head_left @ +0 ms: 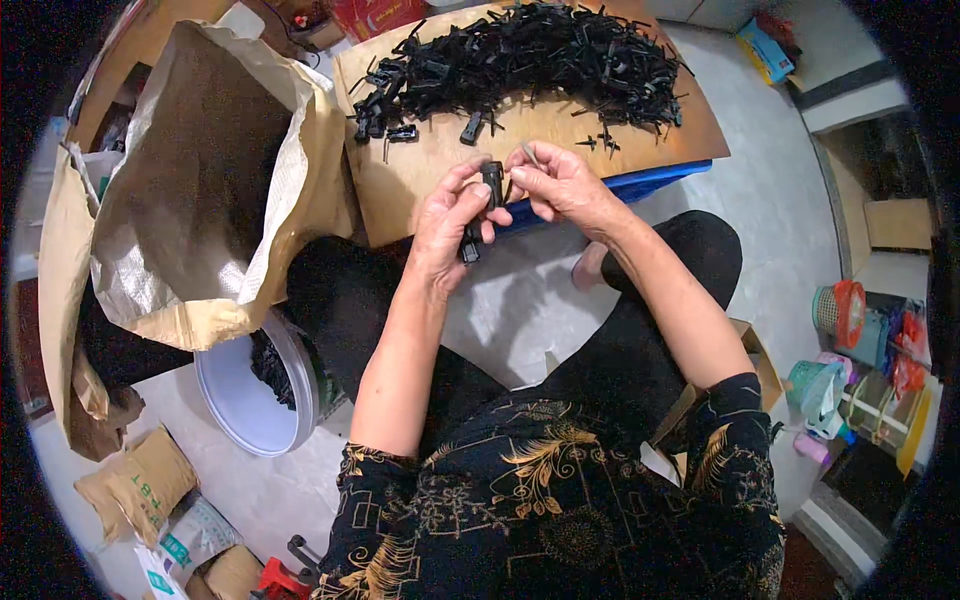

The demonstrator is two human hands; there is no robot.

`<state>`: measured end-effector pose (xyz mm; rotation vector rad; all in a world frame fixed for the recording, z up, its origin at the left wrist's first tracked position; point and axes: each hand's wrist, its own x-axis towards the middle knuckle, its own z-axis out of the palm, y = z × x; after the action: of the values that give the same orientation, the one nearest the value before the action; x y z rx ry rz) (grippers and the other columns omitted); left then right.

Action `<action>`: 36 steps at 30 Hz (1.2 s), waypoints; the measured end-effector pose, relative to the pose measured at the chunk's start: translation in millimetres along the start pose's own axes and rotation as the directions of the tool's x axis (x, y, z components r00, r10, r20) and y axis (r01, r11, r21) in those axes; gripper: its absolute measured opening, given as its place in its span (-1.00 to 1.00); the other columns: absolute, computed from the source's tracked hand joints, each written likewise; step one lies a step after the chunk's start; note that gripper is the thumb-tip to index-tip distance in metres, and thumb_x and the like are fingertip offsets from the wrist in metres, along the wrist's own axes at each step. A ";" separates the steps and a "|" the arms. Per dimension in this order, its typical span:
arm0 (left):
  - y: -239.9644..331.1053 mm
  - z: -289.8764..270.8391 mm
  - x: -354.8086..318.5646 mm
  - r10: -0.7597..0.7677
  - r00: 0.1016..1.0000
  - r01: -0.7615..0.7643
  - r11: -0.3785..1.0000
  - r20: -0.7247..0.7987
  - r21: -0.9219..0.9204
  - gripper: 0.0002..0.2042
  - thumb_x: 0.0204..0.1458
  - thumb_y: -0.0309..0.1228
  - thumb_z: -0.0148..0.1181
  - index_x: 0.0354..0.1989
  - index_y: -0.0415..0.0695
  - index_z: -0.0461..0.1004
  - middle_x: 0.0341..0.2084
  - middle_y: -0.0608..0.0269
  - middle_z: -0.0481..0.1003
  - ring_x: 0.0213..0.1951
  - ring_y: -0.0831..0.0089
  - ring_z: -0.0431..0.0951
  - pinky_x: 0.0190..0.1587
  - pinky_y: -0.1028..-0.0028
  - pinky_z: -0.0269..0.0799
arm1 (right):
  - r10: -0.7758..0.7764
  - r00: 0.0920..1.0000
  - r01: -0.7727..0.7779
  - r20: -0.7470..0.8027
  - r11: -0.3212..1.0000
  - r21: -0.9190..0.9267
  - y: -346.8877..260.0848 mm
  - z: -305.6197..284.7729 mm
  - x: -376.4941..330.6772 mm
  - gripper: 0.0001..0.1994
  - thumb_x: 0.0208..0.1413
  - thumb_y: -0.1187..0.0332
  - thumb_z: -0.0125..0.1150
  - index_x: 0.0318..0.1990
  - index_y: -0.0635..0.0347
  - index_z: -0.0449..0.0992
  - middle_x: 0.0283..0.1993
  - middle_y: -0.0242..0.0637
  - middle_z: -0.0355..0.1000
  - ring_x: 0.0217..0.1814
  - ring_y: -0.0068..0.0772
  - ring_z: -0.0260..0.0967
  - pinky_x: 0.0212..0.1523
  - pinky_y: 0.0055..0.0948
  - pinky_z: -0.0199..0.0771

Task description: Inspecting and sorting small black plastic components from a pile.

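Left hand [448, 225] closed around a black clip [483, 205], thumb and fingers gripping its lower body so that the upper end stands clear between both hands. Right hand [565, 185] curled, fingertips pinching a small grey pin [528, 152] just beside the clip's top and touching it; the exact contact is too small to resolve. Both hands are held in the air above the lap, at the near edge of the surface [440, 165], a wooden board resting on a blue crate [610, 190]. Likely faults: the pin may slip from the fingertips and drop to the floor [520, 310] between the knees, since nothing lies beneath the hands to catch it; a skewed approach could jam or bend the pin against the clip. Across the far side of the surface runs a curved heap [520, 55] of black clips, with a few loose ones [470, 128] lying nearer the hands. To the person's left stands a large open paper sack [190, 170], and below it a white bucket [250, 400] holding dark parts. Smaller sacks [140, 480] lie on the pale tiled floor at lower left; coloured plastic containers [850, 340] and a cardboard box [895, 222] stand at the right.
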<state>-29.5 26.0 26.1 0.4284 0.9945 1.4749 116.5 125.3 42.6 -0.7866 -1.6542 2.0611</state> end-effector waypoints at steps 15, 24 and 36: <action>-9.5 8.4 -7.0 0.069 0.994 -0.102 0.860 0.083 0.499 -0.60 0.00 -0.53 0.06 0.05 -0.22 0.19 -0.49 0.29 0.43 -0.56 0.59 0.46 -0.60 0.66 0.30 | 0.154 0.983 -0.152 0.104 0.988 -0.032 9.6 2.3 -0.5 -0.83 0.13 0.21 0.05 -0.39 0.07 0.36 -0.62 -0.64 0.14 -0.66 -0.82 -0.03 -0.69 -0.75 -0.08; -1.1 6.3 1.5 0.070 0.998 -0.064 0.901 0.000 0.429 -0.67 0.04 -0.55 -0.02 -0.01 -0.18 0.14 -0.54 0.28 0.39 -0.59 0.62 0.43 -0.65 0.66 0.27 | 0.125 0.987 -0.102 0.104 0.974 -0.202 2.2 10.8 1.1 -0.69 0.22 0.09 -0.19 -0.37 0.11 0.34 -0.60 -0.61 0.17 -0.59 -0.79 -0.01 -0.60 -0.72 -0.01; -11.3 -0.3 9.4 0.107 0.994 -0.079 0.869 -0.029 0.489 -0.72 0.02 -0.59 -0.03 -0.09 -0.19 0.13 -0.58 0.29 0.35 -0.62 0.62 0.40 -0.68 0.64 0.28 | 0.097 0.991 -0.064 0.094 0.950 -0.307 19.7 14.5 12.9 -0.74 0.22 0.27 -0.20 -0.40 0.24 0.31 -0.59 -0.42 0.28 -0.53 -0.61 0.21 -0.47 -0.55 0.25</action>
<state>-24.4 33.4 14.5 0.8123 1.4144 1.3144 98.3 117.6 23.2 -0.8643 -2.0653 1.9581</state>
